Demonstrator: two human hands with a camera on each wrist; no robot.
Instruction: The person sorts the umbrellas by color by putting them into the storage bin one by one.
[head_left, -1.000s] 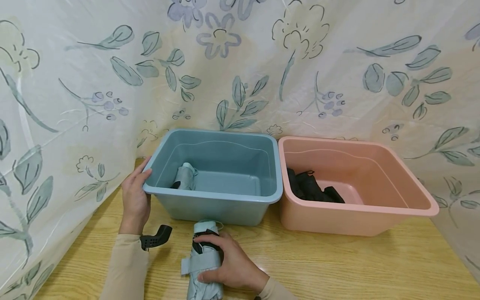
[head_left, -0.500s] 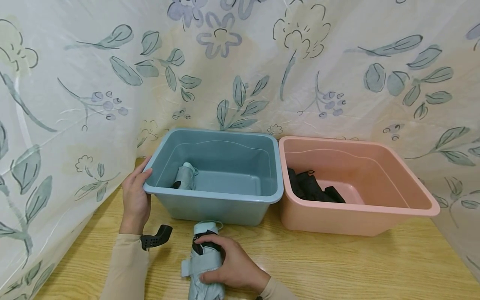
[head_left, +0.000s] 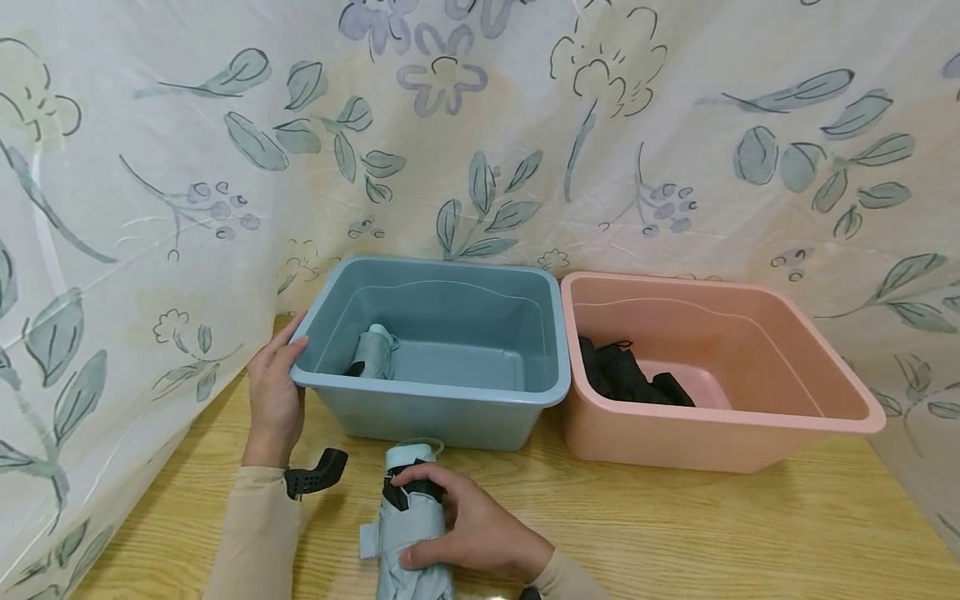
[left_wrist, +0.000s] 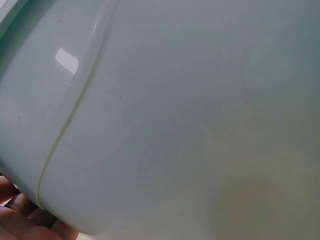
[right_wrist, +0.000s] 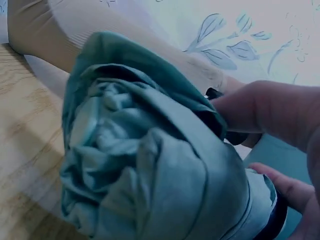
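Observation:
My right hand (head_left: 487,529) grips a folded light-blue compact umbrella (head_left: 411,533), its thumb and fingers around the side. The umbrella's handle end, with a wrist cord, points toward the bins, and black parts show below the handle. Its strap tab sticks out to the left. In the right wrist view, the gathered cloth end of the umbrella (right_wrist: 150,165) faces the camera. My left hand (head_left: 277,400) holds the left rim of a blue plastic bin (head_left: 442,396); some of its fingers (left_wrist: 30,220) show against the wall in the left wrist view. A second light-blue umbrella (head_left: 377,352) lies inside that bin.
A pink bin (head_left: 720,425) stands right beside the blue one, with black folded items (head_left: 626,375) at its left end. Behind both hangs a floral-patterned sheet (head_left: 480,125). Everything stands on a wooden table (head_left: 675,533). A black wrist mount (head_left: 318,473) juts from the left sleeve.
The right hand and its umbrella have shifted very slightly, while the head view has moved a little. The left hand stays on the bin's rim.

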